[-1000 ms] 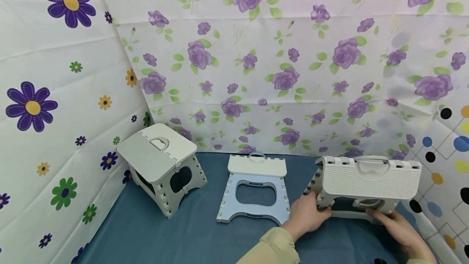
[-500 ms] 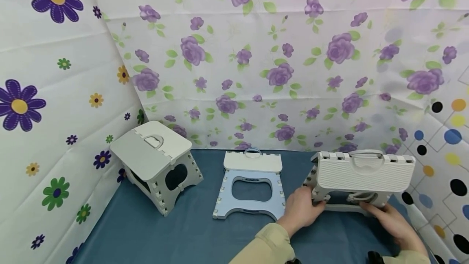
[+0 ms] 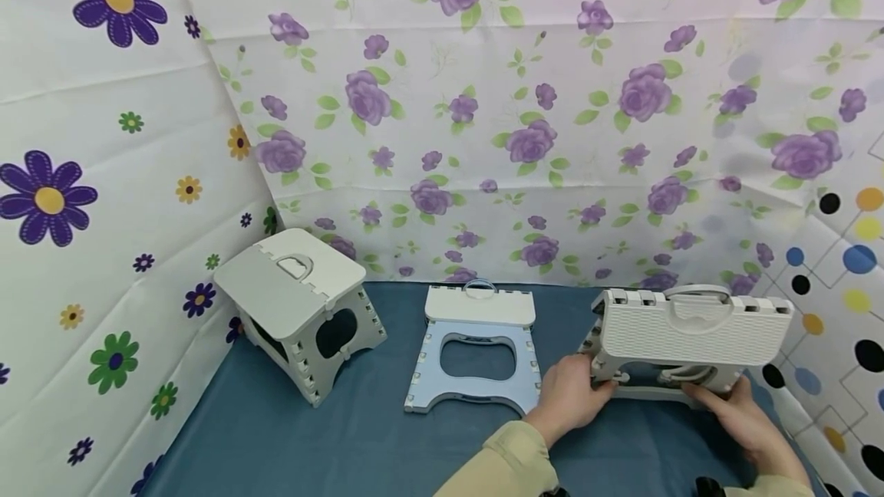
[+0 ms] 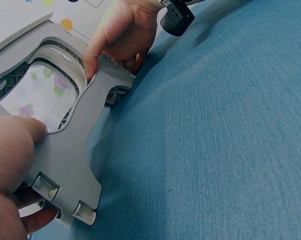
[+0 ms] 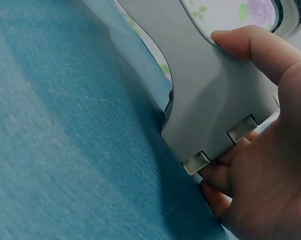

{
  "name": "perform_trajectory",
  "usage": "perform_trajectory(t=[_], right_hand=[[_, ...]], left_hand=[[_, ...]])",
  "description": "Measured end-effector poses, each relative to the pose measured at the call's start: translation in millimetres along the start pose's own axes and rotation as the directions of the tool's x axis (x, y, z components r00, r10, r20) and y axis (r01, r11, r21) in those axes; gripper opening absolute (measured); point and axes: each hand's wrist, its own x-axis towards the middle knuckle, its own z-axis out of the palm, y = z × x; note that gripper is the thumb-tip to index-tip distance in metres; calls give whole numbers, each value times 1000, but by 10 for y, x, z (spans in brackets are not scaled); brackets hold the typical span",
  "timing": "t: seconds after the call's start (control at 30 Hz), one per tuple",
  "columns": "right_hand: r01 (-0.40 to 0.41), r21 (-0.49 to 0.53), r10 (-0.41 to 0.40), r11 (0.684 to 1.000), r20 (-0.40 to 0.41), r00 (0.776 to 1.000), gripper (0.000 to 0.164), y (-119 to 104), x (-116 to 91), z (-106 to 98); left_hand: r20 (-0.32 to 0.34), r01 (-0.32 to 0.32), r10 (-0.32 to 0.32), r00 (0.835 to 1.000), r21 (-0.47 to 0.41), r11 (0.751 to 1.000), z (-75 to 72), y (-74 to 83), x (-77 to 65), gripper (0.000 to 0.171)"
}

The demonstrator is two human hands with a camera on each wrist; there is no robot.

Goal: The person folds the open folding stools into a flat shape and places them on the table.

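A light grey folding step stool (image 3: 691,332) stands at the right, its ribbed top panel tilted down toward me and a carry handle at the upper edge. At its left leg panel, my left hand (image 3: 569,397) grips the edge, thumb in front near the cutout, fingers curled behind. My right hand (image 3: 749,424) holds the opposite side the same way. In the left wrist view the front leg panel (image 4: 75,155) spans between both hands. The right wrist view has my right thumb on the rim of the panel's opening, with other fingers partly hidden behind the hinge-side edge.
A blue and white folding stool (image 3: 476,359), its top panel leaning back, stands left of my left hand. An unfolded grey and white stool (image 3: 293,282) is farther left. Blue cloth (image 3: 359,443) covers the table; a flowered curtain (image 3: 442,98) rises behind.
The head view has shifted slightly. Both hands keep their hold on the grey stool, which has moved a little to the right. The other two stools stay put.
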Motion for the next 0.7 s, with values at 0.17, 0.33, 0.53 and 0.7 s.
perform_trajectory(t=[0.17, 0.33, 0.53, 0.7], right_hand=[[-88, 3, 88, 996, 51, 995, 91, 8, -6, -6], [-238, -3, 237, 971, 102, 966, 110, -20, -13, -13], [-222, 14, 220, 975, 96, 971, 107, -66, -41, -31], [-230, 20, 227, 973, 101, 969, 107, -85, -46, -39]], left_hand=[[1, -2, 2, 1000, 21, 1000, -6, -3, -31, 32], [-4, 9, -9, 1000, 49, 999, 2, -12, -53, 29], [-80, -2, 1, 997, -5, 1000, 33, -33, -62, 31], [-143, 68, -83, 986, -108, 992, 68, -83, -65, 33]])
